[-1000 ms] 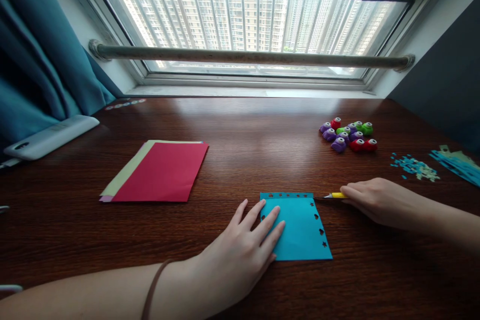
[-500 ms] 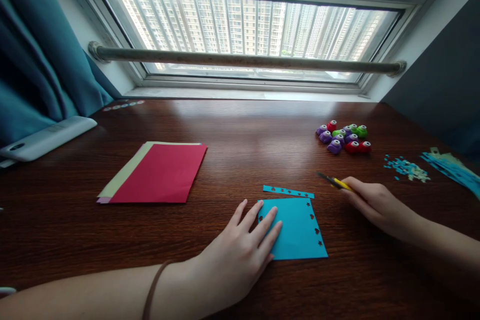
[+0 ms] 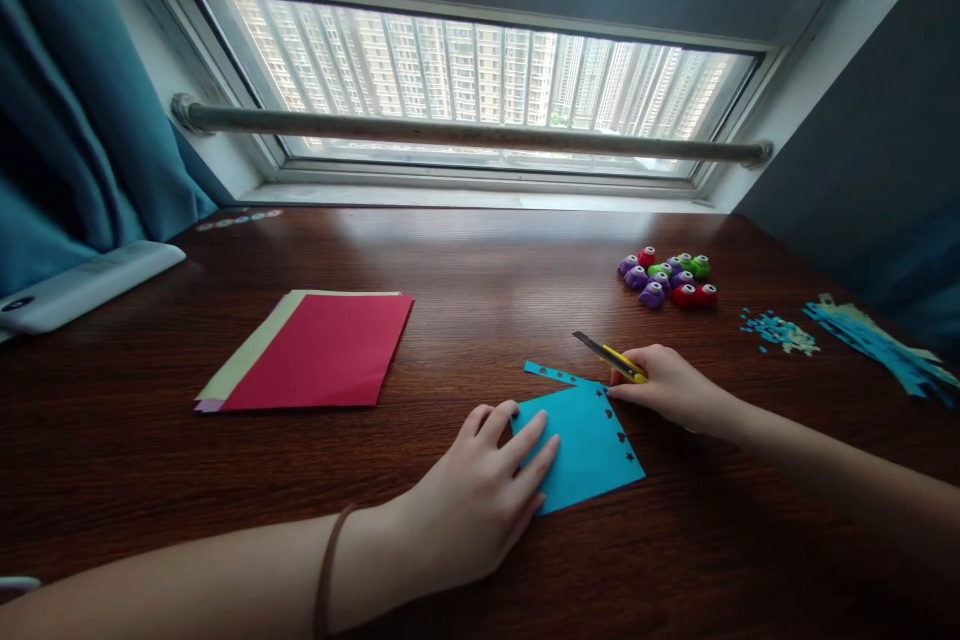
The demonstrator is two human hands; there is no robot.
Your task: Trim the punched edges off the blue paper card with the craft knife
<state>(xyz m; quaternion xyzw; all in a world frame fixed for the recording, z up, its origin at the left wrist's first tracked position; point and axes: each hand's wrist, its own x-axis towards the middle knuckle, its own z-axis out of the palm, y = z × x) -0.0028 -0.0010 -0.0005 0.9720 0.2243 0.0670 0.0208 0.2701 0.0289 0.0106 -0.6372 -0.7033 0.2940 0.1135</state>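
Note:
A blue paper sheet [image 3: 586, 440] with punched hearts and stars along its right edge lies tilted on the brown wooden table [image 3: 480, 260]. My left hand [image 3: 480, 495] presses flat on the sheet's left part. My right hand [image 3: 664, 388] holds a yellow craft knife [image 3: 609, 357] at the sheet's upper right corner, blade pointing up and left. A thin blue strip [image 3: 551, 373] with punched shapes lies just above the sheet's top edge.
A stack of red, yellow and pink paper [image 3: 311, 350] lies to the left. Several small coloured punches [image 3: 667, 278] cluster at the back right. Blue paper scraps [image 3: 776, 331] and blue strips [image 3: 877, 342] lie far right. A white device [image 3: 82, 282] rests by the teal curtain [image 3: 67, 120].
The strip has come off the sheet's top edge and lies apart. The sheet has turned counter-clockwise. My right hand with the knife has moved left to the sheet's upper right corner.

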